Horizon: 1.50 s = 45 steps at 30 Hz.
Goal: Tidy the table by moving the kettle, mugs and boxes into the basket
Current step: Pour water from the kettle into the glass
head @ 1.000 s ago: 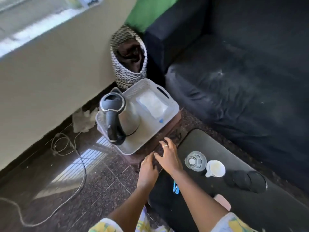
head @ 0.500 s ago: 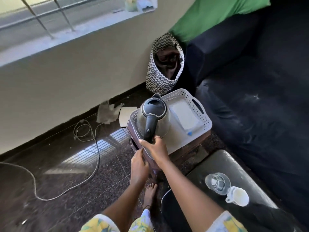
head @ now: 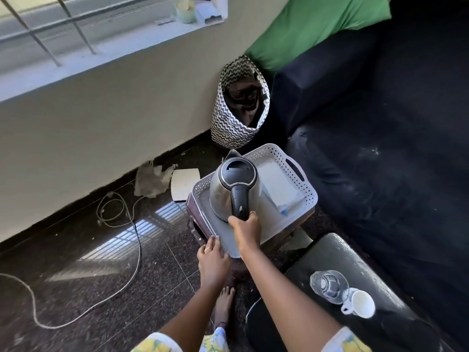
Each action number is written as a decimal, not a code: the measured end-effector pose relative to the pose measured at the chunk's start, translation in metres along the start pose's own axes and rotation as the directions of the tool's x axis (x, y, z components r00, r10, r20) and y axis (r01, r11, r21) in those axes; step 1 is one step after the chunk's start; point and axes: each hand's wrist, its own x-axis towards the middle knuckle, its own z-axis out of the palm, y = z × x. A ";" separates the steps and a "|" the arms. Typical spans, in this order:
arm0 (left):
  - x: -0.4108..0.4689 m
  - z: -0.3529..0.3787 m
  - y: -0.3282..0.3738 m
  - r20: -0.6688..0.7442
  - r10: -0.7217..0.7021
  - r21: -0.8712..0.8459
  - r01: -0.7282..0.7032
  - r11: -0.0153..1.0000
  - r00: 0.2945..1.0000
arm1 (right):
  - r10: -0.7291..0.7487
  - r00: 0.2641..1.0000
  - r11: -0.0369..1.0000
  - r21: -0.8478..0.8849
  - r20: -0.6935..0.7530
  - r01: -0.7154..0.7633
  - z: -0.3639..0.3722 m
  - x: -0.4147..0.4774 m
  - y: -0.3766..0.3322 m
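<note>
A steel kettle [head: 223, 191] with a black lid and handle stands in the white perforated basket [head: 302, 179], which rests on a small brown stool. My right hand [head: 245, 226] grips the lower end of the kettle's handle. My left hand [head: 212, 257] rests flat against the basket's near left corner, fingers apart. A flat white box [head: 281, 191] lies in the basket to the right of the kettle. On the dark table [head: 337, 252] at the lower right stand a clear glass [head: 327, 285] and a white mug [head: 361, 303], touching each other.
A zigzag-patterned fabric bag [head: 236, 123] stands by the wall behind the basket. A dark sofa [head: 380, 148] with a green cushion [head: 312, 24] fills the right side. A cable [head: 132, 240], crumpled paper and a white card lie on the dark floor at left. My bare foot [head: 224, 303] is below the stool.
My right hand reached from the table's edge to the kettle handle and closed on it. My left hand moved up to the basket's near corner. The view shifted up and left.
</note>
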 end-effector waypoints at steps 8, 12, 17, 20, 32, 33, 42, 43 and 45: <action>-0.008 -0.006 0.005 -0.006 -0.057 0.099 0.057 0.993 0.998 | -0.059 0.998 0.997 -0.041 -0.017 0.058 -0.042 0.016 -0.033; -0.019 -0.006 0.022 -0.038 -0.094 0.196 0.100 0.976 0.995 | -0.075 0.994 0.996 -0.046 -0.076 0.072 -0.077 0.005 -0.039; -0.041 0.008 0.056 -0.042 0.001 0.296 0.012 0.955 0.999 | -0.161 0.976 0.983 -0.108 -0.150 0.145 -0.142 -0.015 -0.050; -0.057 0.022 0.081 0.015 0.109 0.319 -0.108 0.941 0.994 | -0.207 0.960 0.970 -0.169 -0.189 0.176 -0.190 -0.031 -0.052; -0.114 0.100 0.132 0.272 0.306 0.353 -0.390 0.850 0.912 | -0.048 0.974 0.907 -0.419 -0.223 -0.051 -0.344 -0.095 0.014; -0.117 0.106 0.133 0.287 0.297 0.360 -0.390 0.847 0.911 | -0.028 0.975 0.902 -0.425 -0.222 -0.071 -0.352 -0.099 0.020; -0.119 0.142 0.137 0.480 0.168 0.441 -0.403 0.802 0.861 | 0.161 0.974 0.821 -0.526 -0.159 -0.222 -0.387 -0.110 0.078; -0.117 0.145 0.139 0.502 0.147 0.450 -0.403 0.797 0.852 | 0.176 0.973 0.815 -0.533 -0.148 -0.228 -0.388 -0.109 0.084; -0.113 0.151 0.144 0.523 0.127 0.449 -0.400 0.799 0.843 | 0.210 0.972 0.809 -0.540 -0.105 -0.233 -0.388 -0.106 0.094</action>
